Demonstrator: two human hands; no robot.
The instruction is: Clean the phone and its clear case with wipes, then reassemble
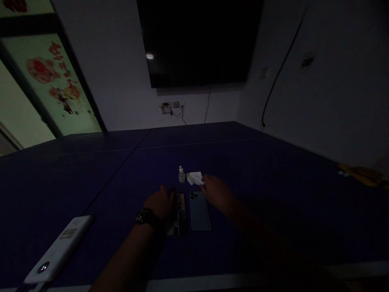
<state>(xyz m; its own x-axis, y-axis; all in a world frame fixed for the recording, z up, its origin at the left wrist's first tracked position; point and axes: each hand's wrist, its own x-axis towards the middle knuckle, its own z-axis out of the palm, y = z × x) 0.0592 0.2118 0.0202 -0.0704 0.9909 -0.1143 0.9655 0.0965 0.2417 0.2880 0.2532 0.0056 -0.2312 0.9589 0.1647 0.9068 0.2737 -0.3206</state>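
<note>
The room is dim. My left hand (161, 202), with a dark watch on its wrist, rests on the left edge of a dark phone (180, 215) lying flat on the blue table (273, 194). Beside it on the right lies a grey-blue phone (199, 211), back up. My right hand (216, 191) reaches past that phone and its fingertips pinch the edge of a crumpled white tissue (194, 177). A small white bottle (181, 174) stands upright just left of the tissue.
A white power bank (59, 251) lies at the near left edge of the table. A dark wall screen (199, 40) hangs above a wall socket (172, 106) with cables. Yellowish items (361, 174) sit at the far right. A decorated glass panel (51, 81) is at left.
</note>
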